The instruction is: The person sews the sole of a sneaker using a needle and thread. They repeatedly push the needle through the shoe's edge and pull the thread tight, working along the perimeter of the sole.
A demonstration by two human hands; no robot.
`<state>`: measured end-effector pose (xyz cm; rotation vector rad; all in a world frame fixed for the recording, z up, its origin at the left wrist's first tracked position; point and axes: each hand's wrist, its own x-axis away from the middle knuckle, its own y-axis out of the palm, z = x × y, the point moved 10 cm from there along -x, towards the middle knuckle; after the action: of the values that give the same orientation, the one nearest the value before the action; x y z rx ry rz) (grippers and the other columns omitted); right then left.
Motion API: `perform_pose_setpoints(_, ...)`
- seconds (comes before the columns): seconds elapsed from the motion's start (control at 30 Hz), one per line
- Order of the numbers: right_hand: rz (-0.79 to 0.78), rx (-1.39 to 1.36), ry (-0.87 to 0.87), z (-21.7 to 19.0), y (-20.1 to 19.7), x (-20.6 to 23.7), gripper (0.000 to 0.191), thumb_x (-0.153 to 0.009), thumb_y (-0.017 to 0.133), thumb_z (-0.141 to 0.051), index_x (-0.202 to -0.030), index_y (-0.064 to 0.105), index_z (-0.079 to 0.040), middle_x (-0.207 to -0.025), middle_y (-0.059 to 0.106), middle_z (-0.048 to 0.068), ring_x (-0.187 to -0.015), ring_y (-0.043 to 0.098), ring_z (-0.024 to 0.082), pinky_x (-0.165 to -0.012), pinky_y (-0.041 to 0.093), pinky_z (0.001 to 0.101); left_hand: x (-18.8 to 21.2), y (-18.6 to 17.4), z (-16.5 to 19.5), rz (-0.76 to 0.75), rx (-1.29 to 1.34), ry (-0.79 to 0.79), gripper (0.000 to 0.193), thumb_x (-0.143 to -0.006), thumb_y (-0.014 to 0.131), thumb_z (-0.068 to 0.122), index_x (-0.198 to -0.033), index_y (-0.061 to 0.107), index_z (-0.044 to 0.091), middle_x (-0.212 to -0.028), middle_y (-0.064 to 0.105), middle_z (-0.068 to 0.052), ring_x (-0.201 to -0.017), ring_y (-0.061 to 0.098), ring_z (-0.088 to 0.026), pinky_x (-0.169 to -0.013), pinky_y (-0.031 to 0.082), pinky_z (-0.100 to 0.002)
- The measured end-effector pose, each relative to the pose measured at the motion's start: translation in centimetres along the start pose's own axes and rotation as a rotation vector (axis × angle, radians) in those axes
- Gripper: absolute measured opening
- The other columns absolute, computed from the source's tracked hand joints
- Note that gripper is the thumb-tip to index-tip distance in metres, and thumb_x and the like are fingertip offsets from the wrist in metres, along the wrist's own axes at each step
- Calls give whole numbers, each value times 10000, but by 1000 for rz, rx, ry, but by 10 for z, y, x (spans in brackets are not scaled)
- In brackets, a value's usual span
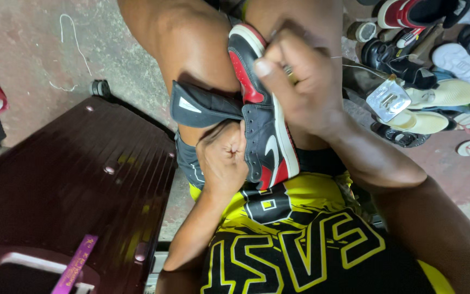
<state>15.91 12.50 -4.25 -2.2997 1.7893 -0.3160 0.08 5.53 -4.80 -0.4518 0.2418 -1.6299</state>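
A black, red and white high-top sneaker (pixel 265 139) rests between my knees, sole side turned right. My left hand (pixel 224 155) grips the shoe's upper near the collar, next to the black tongue flap (pixel 202 106) that is pulled out to the left. My right hand (pixel 300 81) is closed over the toe end of the sneaker, pinching something small from which a thin thread (pixel 354 68) runs to the right. Whether it holds a needle is hidden by the fingers.
A dark maroon ribbed case (pixel 77 190) lies on the floor at left, with a purple strip (pixel 74 267) near its lower edge. Several shoes and sandals (pixel 436 71) are piled at right, with a small silvery packet (pixel 388 99). The floor is bare concrete (pixel 39 49).
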Motion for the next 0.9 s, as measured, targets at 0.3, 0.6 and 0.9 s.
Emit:
perform_pose_setpoints(0.3,387,-211,90,63,-125,67,306,-1244,455,-272,-1092,614,-59,-867,601,62,-546,475,83,-506,369,242,14,4,10,-277,317,-93,429,-1124,471,358,-1312,596,-7,-1196,661,-126,-1107,643,-201,-988,505,-305)
perform_pose_setpoints(0.6,-138,379,-144,-10,-42,45,234,-967,695,51,-1183,747,-20,-769,657,77,-599,558,144,-526,424,298,44,69,-47,-155,1247,-671,444,-1031,641,153,-1402,533,-67,-1262,662,-135,-1095,661,-169,-982,539,-326)
perform_pose_setpoints(0.9,-226,422,-133,-13,-37,35,293,-975,688,9,-1251,731,-78,-900,677,68,-692,601,146,-576,466,295,51,73,-56,-164,1233,-706,443,-1021,656,160,-1385,539,-64,-1215,673,-123,-1034,671,-150,-924,554,-301)
